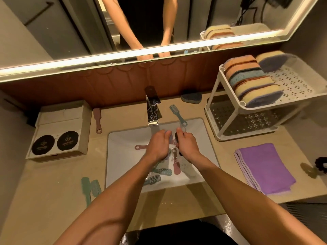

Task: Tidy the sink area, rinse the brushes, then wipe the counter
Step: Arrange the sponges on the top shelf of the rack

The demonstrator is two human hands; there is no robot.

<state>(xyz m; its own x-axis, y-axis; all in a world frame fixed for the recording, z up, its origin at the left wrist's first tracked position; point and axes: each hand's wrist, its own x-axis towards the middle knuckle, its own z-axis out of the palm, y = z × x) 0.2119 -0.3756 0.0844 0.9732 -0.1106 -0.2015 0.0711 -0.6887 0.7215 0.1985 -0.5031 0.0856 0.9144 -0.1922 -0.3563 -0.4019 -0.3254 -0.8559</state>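
Both my hands are over the white sink [120, 156], under the tap [152, 110]. My left hand [158, 145] holds a pink brush whose handle [140, 147] sticks out to the left. My right hand [185, 144] grips a dark object against it. Several teal and pink brushes [159, 174] lie in the basin below. A teal brush [177, 114] lies on the counter behind the sink, a pink brush [97, 120] to the left of the tap, and two teal brushes [91, 189] at the sink's front left.
A folded purple cloth [265, 168] lies on the counter at the right. A white two-tier rack [265, 106] holds several sponges [251, 80]. A grey heart-shaped sponge [191, 98] lies behind the sink. A box [60, 131] stands at the left. A black scrunchie [321, 164] is at the far right.
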